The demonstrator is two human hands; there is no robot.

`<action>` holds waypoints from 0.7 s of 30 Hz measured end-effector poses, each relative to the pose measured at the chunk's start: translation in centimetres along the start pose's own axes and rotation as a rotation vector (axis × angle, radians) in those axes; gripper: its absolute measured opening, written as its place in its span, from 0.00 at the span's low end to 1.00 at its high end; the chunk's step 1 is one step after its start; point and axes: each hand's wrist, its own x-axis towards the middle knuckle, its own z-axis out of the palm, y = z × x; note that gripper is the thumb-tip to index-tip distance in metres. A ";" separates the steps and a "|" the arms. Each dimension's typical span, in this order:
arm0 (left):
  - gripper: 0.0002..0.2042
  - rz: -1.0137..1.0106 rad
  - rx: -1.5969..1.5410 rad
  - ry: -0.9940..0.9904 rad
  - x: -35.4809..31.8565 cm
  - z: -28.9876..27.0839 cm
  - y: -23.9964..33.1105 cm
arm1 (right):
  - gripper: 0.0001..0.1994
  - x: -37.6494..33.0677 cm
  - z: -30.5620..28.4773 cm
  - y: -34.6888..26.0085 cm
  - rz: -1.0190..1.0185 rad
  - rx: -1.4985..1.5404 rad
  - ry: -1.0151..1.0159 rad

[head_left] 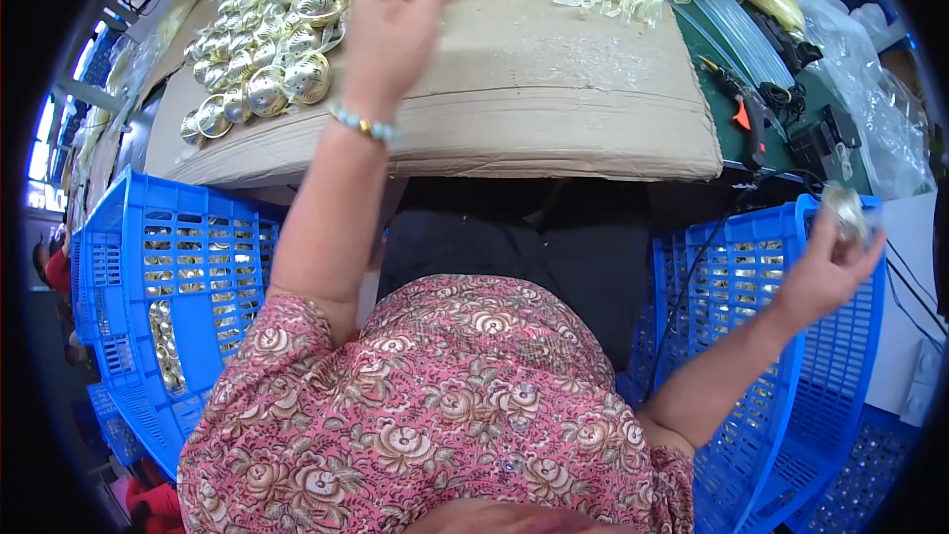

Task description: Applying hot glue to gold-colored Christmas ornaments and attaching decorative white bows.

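Cardboard (554,59), brown and flat, lay below my left grip (398,25), bunched together beside shiny round golden ornaments (304,77); whether it pinched one, I couldn't tell. My right grip (825,272) pinched a blurred pale-gold piece (847,208) near a blue plastic crate (830,356).

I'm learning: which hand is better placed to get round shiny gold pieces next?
Probably the left hand: it's at the gold pieces. The right hand is by the right blue plastic crate, holding a blurred, shiny thing.

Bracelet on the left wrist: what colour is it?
The bracelet is mostly pale blue-green beads, with a gold-coloured part; it shows best in the head view.
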 end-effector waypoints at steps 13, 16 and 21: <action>0.19 -0.157 -0.095 -0.233 1.3 -1.5 -1.6 | 0.06 -5.4 6.1 -7.0 -0.139 0.405 -0.437; 0.15 -0.318 -0.570 -0.307 -1.0 0.2 0.8 | 0.09 -6.9 9.0 -7.9 -0.016 0.624 -0.794; 0.12 -0.505 -0.928 -0.444 -3.6 2.3 2.4 | 0.11 -7.9 13.8 -9.9 0.100 0.825 -0.807</action>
